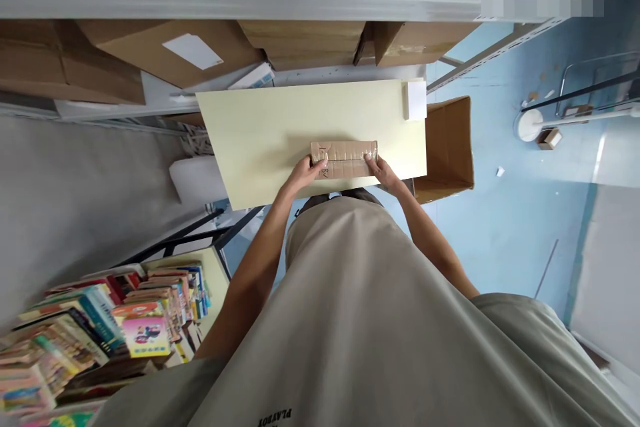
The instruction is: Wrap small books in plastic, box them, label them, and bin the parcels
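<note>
Left hand point(304, 172), right hand point(383, 171), clasping the taped box point(345, 160) by its left and right ends! Looks light, stiff, slick; hold there.

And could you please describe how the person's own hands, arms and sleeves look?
The left hand and right hand are bare, with no gloves or watch visible. Both forearms are uncovered below the short, loose sleeves of a greyish-beige fabric shirt bearing small dark lettering.

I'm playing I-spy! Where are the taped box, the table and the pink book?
Taped box point(345, 160): head view, middle of its top.
Table point(265, 123): head view, bare top.
Pink book point(145, 335): head view, cover.
</note>
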`<control>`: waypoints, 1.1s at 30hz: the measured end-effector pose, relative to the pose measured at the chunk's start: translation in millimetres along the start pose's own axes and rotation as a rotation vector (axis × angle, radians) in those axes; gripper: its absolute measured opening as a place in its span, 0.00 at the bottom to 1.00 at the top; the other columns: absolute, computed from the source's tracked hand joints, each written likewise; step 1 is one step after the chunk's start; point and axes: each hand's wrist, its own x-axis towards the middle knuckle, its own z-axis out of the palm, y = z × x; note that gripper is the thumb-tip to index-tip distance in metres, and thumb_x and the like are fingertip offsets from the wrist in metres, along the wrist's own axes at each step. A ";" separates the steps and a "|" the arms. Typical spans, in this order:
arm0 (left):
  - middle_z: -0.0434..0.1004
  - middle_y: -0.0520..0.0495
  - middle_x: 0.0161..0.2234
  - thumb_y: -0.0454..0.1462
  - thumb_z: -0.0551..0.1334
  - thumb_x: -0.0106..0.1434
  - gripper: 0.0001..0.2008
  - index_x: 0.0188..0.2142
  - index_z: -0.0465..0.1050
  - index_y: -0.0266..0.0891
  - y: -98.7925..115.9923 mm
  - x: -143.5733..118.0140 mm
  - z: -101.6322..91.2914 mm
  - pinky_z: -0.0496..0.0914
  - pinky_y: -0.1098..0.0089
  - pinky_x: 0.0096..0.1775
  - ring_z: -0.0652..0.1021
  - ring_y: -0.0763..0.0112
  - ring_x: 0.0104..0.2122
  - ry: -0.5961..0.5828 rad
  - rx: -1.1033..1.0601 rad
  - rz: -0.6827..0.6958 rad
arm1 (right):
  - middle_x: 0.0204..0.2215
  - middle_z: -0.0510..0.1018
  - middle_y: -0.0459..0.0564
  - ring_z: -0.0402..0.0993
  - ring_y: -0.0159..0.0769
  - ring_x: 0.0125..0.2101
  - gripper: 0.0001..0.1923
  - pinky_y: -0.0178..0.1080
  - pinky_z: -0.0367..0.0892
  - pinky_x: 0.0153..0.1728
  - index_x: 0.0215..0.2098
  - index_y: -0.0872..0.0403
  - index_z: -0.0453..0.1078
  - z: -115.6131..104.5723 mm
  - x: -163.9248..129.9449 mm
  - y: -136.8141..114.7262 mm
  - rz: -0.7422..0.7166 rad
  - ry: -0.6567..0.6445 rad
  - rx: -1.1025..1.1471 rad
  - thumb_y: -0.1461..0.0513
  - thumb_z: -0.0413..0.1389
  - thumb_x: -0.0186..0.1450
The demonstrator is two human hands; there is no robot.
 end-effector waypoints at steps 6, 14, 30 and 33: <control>0.87 0.38 0.65 0.35 0.75 0.65 0.34 0.70 0.78 0.38 -3.3 -11.2 -14.8 0.81 0.53 0.66 0.88 0.52 0.60 0.087 0.005 0.097 | 0.64 0.86 0.63 0.84 0.60 0.62 0.43 0.61 0.81 0.66 0.71 0.53 0.72 -5.7 -22.6 8.1 -0.113 -0.005 -0.062 0.37 0.66 0.70; 0.87 0.34 0.65 0.29 0.73 0.68 0.38 0.76 0.72 0.40 -3.4 9.5 9.5 0.84 0.57 0.60 0.90 0.54 0.54 0.171 0.161 0.041 | 0.77 0.75 0.56 0.88 0.55 0.59 0.44 0.60 0.85 0.64 0.86 0.47 0.57 -7.3 3.7 12.3 -0.186 0.194 -0.346 0.61 0.58 0.74; 0.80 0.31 0.70 0.30 0.58 0.73 0.30 0.72 0.74 0.36 42.8 9.1 29.9 0.79 0.51 0.69 0.82 0.50 0.68 0.670 0.414 0.007 | 0.81 0.67 0.68 0.67 0.61 0.78 0.34 0.64 0.72 0.76 0.81 0.63 0.65 -183.9 147.2 7.2 -0.232 0.129 -0.856 0.66 0.47 0.78; 0.82 0.33 0.68 0.33 0.58 0.77 0.25 0.70 0.76 0.39 80.9 22.1 63.2 0.75 0.48 0.73 0.80 0.49 0.70 0.565 0.502 0.097 | 0.83 0.61 0.68 0.60 0.63 0.80 0.37 0.66 0.65 0.79 0.84 0.63 0.59 -217.8 203.1 -1.0 -0.224 0.054 -0.986 0.63 0.52 0.78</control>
